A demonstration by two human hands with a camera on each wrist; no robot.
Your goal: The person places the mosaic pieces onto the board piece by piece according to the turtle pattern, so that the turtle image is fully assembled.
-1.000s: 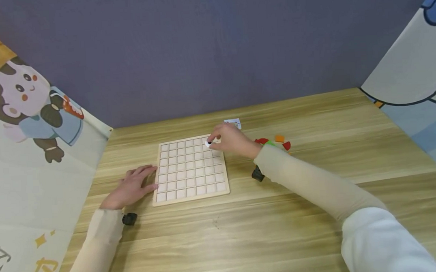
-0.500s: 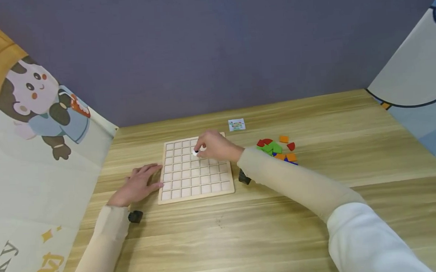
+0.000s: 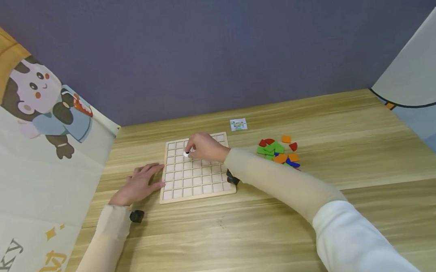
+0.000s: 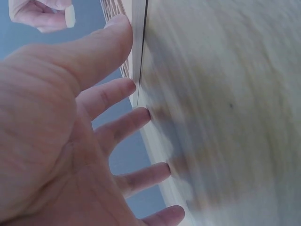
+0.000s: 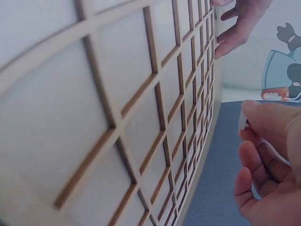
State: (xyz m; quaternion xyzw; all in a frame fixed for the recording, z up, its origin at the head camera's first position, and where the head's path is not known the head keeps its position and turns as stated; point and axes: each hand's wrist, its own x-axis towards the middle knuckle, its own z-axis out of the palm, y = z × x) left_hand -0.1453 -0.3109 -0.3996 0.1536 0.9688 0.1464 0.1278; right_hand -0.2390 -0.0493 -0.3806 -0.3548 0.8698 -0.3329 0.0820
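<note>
A square wooden grid board [image 3: 192,181] with pale cells lies on the wooden table. My right hand [image 3: 206,148] is over its upper part and pinches a small white piece with a black spot [image 3: 186,154] between thumb and forefinger. From the right wrist view, that white piece [image 5: 243,120] shows edge-on, raised off the grid. At the board's left edge rests my left hand [image 3: 141,184], fingers spread, with the thumb and fingertips at the frame. The left wrist view shows the left hand's fingers [image 4: 124,129] straight and holding nothing.
Right of the board lies a loose pile of green pieces [image 3: 271,149], with red, orange and blue ones about it. Behind the board is a small printed card [image 3: 238,124]. A dark partition [image 3: 214,59] rises along the table's back edge.
My right hand has moved left across the board with the white piece, from its upper right part toward the upper left. The card and pile have come into fuller view. The left hand stays put.
</note>
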